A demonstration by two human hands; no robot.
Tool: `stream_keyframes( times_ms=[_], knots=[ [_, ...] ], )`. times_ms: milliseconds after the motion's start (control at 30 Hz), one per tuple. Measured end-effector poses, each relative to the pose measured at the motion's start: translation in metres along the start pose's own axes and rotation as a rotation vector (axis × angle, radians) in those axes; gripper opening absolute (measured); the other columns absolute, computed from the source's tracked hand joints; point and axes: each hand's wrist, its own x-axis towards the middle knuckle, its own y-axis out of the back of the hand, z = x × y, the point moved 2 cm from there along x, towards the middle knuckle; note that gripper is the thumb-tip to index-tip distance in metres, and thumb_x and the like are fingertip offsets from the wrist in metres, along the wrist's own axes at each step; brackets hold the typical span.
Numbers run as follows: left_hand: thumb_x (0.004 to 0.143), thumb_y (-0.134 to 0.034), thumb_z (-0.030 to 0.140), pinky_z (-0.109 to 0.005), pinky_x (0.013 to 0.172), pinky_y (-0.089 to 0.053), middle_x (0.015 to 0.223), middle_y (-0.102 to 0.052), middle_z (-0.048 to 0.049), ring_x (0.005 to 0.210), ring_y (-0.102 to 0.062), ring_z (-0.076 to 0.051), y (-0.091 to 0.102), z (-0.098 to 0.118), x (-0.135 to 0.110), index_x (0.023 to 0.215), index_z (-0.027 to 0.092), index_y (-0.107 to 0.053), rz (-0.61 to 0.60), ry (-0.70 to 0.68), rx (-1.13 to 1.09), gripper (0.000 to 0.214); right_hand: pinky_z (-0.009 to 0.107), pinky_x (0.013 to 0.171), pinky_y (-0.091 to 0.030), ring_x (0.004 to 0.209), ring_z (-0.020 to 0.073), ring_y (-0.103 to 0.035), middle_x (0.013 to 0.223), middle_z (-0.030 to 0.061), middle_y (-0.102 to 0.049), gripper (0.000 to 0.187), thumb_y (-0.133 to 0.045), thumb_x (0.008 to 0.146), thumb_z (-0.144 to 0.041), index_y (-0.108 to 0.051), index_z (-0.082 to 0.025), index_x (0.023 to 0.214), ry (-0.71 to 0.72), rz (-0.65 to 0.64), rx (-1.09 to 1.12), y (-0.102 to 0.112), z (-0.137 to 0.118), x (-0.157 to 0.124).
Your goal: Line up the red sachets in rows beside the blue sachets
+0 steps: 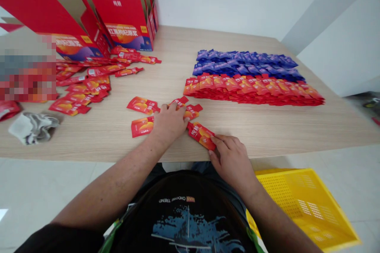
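Several red spout pouches with orange fruit prints lie loose in front of me. My left hand is arched palm down over the loose group, its fingers bent onto the pouches and the thumb at their right side. One pouch and another pouch stick out to its left, partly covered by the hand. Beyond its fingertips, another pouch shows. My right hand pinches the lower end of a slanted red pouch between thumb and fingers, the spout pointing toward my left hand.
Overlapping rows of red pouches lie at the right, with blue-purple pouches behind. Red cartons stand at the back left near a loose pouch pile. A crumpled cloth lies left. A yellow basket sits below the table edge.
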Motion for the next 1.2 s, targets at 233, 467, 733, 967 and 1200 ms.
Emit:
stream_keyframes(
  times_ms=[233, 467, 733, 967, 1200],
  knots=[
    [0.105, -0.053, 0.055, -0.064, 0.11, -0.049, 0.152, -0.061, -0.0147, 0.134, -0.058, -0.043, 0.005, -0.019, -0.001, 0.151, 0.032, -0.062, 0.037, -0.021, 0.001, 0.052, 0.059, 0.111, -0.052, 0.136, 0.0385, -0.055, 0.147, 0.0218, -0.06, 0.044, -0.073, 0.094, -0.03, -0.071, -0.015, 0.135, 0.116, 0.062, 0.096, -0.003, -0.002, -0.002],
    [0.107, -0.051, 0.051, -0.058, 0.118, -0.045, 0.166, -0.051, -0.0105, 0.148, -0.048, -0.039, -0.013, -0.019, -0.002, 0.155, 0.034, -0.059, -0.048, -0.181, -0.032, 0.052, 0.054, 0.106, -0.054, 0.117, 0.0341, -0.062, 0.129, 0.0179, -0.071, 0.033, -0.069, 0.099, -0.028, -0.076, -0.014, 0.128, 0.094, 0.088, 0.064, -0.009, 0.0, 0.0],
    [0.098, -0.06, 0.065, -0.06, 0.1, -0.054, 0.154, -0.059, -0.0159, 0.13, -0.057, -0.044, -0.005, 0.02, -0.034, 0.149, 0.03, -0.064, -0.012, -0.088, -0.004, 0.062, 0.055, 0.098, -0.055, 0.109, 0.0355, -0.063, 0.115, 0.0203, -0.071, 0.033, -0.068, 0.099, -0.036, -0.075, -0.011, 0.118, -0.076, 0.196, 0.007, -0.007, 0.015, -0.006],
    [0.093, -0.066, 0.07, -0.06, 0.107, -0.05, 0.16, -0.054, -0.0161, 0.136, -0.052, -0.045, -0.004, 0.014, -0.034, 0.154, 0.029, -0.059, -0.066, -0.11, -0.029, 0.074, 0.053, 0.105, -0.051, 0.124, 0.0361, -0.059, 0.134, 0.0203, -0.066, 0.037, -0.069, 0.097, -0.033, -0.073, -0.014, 0.129, -0.056, 0.128, 0.004, -0.007, 0.022, 0.013],
    [0.089, -0.074, 0.066, -0.056, 0.11, -0.051, 0.158, -0.056, -0.0136, 0.136, -0.052, -0.042, -0.004, 0.008, -0.035, 0.151, 0.028, -0.061, -0.09, -0.16, -0.009, 0.074, 0.052, 0.1, -0.051, 0.111, 0.0363, -0.062, 0.118, 0.0215, -0.066, 0.038, -0.067, 0.097, -0.035, -0.074, -0.011, 0.126, -0.256, 0.126, -0.096, -0.008, 0.031, 0.038]
  ],
)
